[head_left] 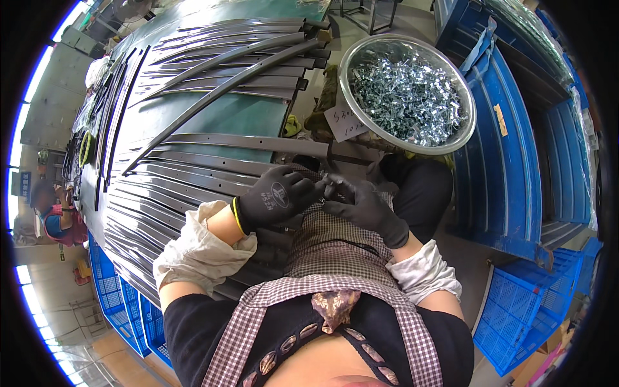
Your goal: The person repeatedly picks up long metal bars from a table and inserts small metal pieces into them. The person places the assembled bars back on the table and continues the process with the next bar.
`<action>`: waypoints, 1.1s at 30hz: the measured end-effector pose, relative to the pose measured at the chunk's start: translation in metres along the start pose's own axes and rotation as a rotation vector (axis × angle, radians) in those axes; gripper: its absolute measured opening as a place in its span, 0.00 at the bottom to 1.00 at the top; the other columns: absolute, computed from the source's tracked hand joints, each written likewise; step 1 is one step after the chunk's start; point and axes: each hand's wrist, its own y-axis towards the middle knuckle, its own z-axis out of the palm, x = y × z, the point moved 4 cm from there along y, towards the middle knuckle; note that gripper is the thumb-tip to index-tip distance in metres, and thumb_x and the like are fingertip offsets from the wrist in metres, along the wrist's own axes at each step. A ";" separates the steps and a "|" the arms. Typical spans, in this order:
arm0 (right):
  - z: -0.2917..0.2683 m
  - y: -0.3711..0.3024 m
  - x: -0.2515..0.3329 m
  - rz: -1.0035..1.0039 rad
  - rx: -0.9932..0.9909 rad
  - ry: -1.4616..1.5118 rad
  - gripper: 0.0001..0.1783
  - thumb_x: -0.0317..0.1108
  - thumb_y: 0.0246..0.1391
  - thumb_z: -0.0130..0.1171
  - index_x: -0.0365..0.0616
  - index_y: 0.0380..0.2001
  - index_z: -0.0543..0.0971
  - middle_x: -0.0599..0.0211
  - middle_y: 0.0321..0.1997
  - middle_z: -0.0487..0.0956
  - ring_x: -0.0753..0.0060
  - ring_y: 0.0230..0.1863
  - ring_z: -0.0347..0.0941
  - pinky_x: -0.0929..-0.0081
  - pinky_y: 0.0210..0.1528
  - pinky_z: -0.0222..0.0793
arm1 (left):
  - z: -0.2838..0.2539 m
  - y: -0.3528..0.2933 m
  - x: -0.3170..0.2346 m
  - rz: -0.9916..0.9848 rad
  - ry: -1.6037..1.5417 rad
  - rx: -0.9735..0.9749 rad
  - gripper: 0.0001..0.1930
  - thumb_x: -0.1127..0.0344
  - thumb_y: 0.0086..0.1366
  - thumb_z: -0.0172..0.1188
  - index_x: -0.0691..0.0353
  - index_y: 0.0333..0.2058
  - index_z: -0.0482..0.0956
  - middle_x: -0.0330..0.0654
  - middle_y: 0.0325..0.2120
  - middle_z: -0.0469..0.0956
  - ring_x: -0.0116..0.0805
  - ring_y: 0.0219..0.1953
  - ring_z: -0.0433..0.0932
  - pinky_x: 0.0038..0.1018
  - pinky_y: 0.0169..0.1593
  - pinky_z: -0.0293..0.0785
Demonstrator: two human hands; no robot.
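My left hand [278, 198], in a dark work glove with a yellow cuff edge, is closed over the near ends of the long dark strips [193, 169]; its fingers hide whatever they grip. Close to its fingertips, my right hand [369, 208], gloved alike, pinches a small shiny metal clip [322, 200], mostly covered by the fingers. Both hands meet in front of my checked apron [335, 248]. Many small metal clips [412, 90] fill a wide clear bowl [471, 106] beyond my right hand.
More strips [238, 61] lie fanned and crossed on the green table [213, 113]. A tall blue metal bin [500, 148] stands at the right, with a blue plastic crate [516, 316] below it. Other blue crates [119, 297] stand at the left. A person [58, 216] is at the table's far left.
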 end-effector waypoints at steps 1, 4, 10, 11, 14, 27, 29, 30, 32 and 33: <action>0.002 0.000 -0.001 0.086 0.130 0.078 0.27 0.32 0.56 0.68 0.35 0.57 0.74 0.61 0.45 0.82 0.78 0.46 0.77 0.77 0.52 0.74 | 0.002 0.000 0.001 -0.004 -0.022 0.022 0.27 0.61 0.51 0.62 0.61 0.52 0.79 0.37 0.33 0.76 0.36 0.33 0.78 0.32 0.36 0.75; -0.002 0.004 -0.003 0.046 0.106 0.280 0.24 0.32 0.58 0.67 0.37 0.56 0.75 0.65 0.42 0.82 0.83 0.43 0.75 0.77 0.46 0.74 | 0.004 0.003 0.007 -0.056 -0.133 0.125 0.25 0.58 0.54 0.61 0.60 0.51 0.78 0.43 0.37 0.78 0.45 0.44 0.80 0.36 0.48 0.78; -0.037 0.022 -0.011 -0.210 -0.207 -0.557 0.20 0.35 0.57 0.64 0.40 0.51 0.77 0.58 0.36 0.82 0.62 0.37 0.80 0.64 0.40 0.75 | 0.019 -0.009 0.081 -0.460 -0.281 -0.032 0.32 0.56 0.53 0.70 0.58 0.56 0.76 0.49 0.43 0.79 0.53 0.46 0.78 0.44 0.52 0.74; -0.039 0.026 -0.011 -0.254 -0.228 -0.624 0.20 0.34 0.56 0.65 0.40 0.51 0.77 0.56 0.36 0.82 0.60 0.37 0.80 0.64 0.41 0.75 | 0.026 -0.013 0.094 -0.491 -0.347 0.001 0.33 0.57 0.52 0.71 0.58 0.58 0.75 0.50 0.45 0.79 0.53 0.45 0.78 0.44 0.51 0.73; -0.042 0.038 -0.011 -0.331 -0.226 -0.746 0.20 0.34 0.54 0.66 0.40 0.49 0.78 0.53 0.37 0.81 0.54 0.38 0.80 0.63 0.41 0.75 | 0.044 -0.019 0.101 -0.449 -0.459 0.041 0.31 0.61 0.53 0.71 0.59 0.57 0.76 0.51 0.43 0.80 0.53 0.44 0.78 0.41 0.49 0.74; -0.052 0.079 -0.058 -0.277 0.166 -0.807 0.16 0.40 0.61 0.61 0.37 0.41 0.80 0.56 0.35 0.82 0.54 0.39 0.79 0.63 0.45 0.73 | 0.038 -0.007 0.090 -0.461 -0.621 0.030 0.27 0.69 0.52 0.69 0.61 0.54 0.78 0.50 0.40 0.80 0.51 0.42 0.79 0.40 0.47 0.75; -0.061 0.066 -0.062 -0.288 0.057 -0.841 0.16 0.40 0.62 0.59 0.36 0.41 0.79 0.54 0.35 0.82 0.51 0.39 0.79 0.61 0.45 0.73 | 0.037 -0.007 0.089 -0.455 -0.629 0.000 0.26 0.69 0.53 0.69 0.62 0.54 0.78 0.50 0.41 0.80 0.51 0.43 0.80 0.39 0.47 0.76; -0.068 0.052 -0.054 -0.220 -0.010 -0.723 0.16 0.40 0.62 0.58 0.37 0.41 0.79 0.53 0.35 0.82 0.49 0.39 0.79 0.60 0.44 0.74 | 0.036 -0.007 0.089 -0.450 -0.633 -0.018 0.26 0.69 0.54 0.69 0.62 0.54 0.78 0.50 0.41 0.80 0.51 0.43 0.80 0.39 0.47 0.76; -0.070 0.036 -0.038 -0.156 -0.061 -0.631 0.15 0.40 0.62 0.57 0.37 0.42 0.80 0.51 0.36 0.81 0.47 0.39 0.78 0.59 0.43 0.74 | 0.037 -0.009 0.089 -0.445 -0.627 -0.028 0.25 0.69 0.55 0.68 0.62 0.54 0.78 0.50 0.42 0.80 0.52 0.43 0.80 0.38 0.47 0.76; -0.065 0.031 -0.029 -0.161 -0.045 -0.656 0.15 0.39 0.62 0.56 0.38 0.42 0.80 0.50 0.36 0.81 0.45 0.39 0.78 0.58 0.43 0.74 | 0.038 -0.011 0.090 -0.445 -0.617 -0.020 0.25 0.69 0.55 0.68 0.63 0.54 0.78 0.50 0.42 0.80 0.52 0.43 0.80 0.38 0.47 0.76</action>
